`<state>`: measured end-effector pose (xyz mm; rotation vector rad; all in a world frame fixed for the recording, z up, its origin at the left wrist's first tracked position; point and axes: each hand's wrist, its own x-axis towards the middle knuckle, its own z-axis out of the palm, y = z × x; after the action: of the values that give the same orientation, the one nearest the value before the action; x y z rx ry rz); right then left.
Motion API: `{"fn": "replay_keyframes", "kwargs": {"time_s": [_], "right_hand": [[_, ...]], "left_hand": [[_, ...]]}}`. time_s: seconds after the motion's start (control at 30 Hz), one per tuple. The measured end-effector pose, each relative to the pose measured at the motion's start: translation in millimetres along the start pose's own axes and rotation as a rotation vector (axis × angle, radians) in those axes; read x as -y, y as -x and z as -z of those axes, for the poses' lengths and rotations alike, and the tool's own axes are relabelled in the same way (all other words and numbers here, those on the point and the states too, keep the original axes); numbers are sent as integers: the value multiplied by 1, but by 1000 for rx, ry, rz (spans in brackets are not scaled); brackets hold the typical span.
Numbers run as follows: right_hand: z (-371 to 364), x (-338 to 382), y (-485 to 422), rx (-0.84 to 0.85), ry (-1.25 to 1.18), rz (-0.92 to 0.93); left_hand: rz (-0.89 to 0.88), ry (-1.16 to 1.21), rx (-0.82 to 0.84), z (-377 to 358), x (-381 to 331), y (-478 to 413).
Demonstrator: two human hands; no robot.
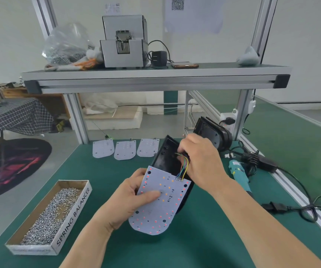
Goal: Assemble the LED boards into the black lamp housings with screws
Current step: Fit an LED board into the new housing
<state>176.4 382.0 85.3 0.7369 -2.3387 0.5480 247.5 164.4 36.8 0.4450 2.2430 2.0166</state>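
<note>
Green tabletop (97, 171), box of screws (49, 215) near left, screwdriver (237, 169) right. Pinches the white LED board (161, 207), dotted with red and orange LEDs, in the left grip (134, 198) over the near end of the open black lamp housing (165, 155), and closes the right grip (200, 157) on its coloured wires (183, 167) inside. Seems mid wire-tucking; calls next for seating the board flat, holes aligned.

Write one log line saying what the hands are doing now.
left hand: holds LED board | right hand: holds wires at black housing | board: not yet screwed in | spare boards: three
</note>
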Motion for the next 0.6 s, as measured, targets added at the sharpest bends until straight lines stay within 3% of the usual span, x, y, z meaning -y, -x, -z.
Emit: {"fn": "replay_keyframes", "kwargs": {"time_s": [0.1, 0.2, 0.3, 0.6], "right_hand": [[-4, -7, -1, -26, -203, -56], [2, -20, -8, 184, -445, -280], [3, -29, -14, 315, -434, -308], [-2, -21, -12, 201, -319, -256]], "left_hand": [[-29, -66, 20, 0, -4, 1], [-45, -152, 55, 4, -8, 1], [-24, -196, 93, 4, -7, 1], [-37, -257, 126, -9, -13, -10]]}}
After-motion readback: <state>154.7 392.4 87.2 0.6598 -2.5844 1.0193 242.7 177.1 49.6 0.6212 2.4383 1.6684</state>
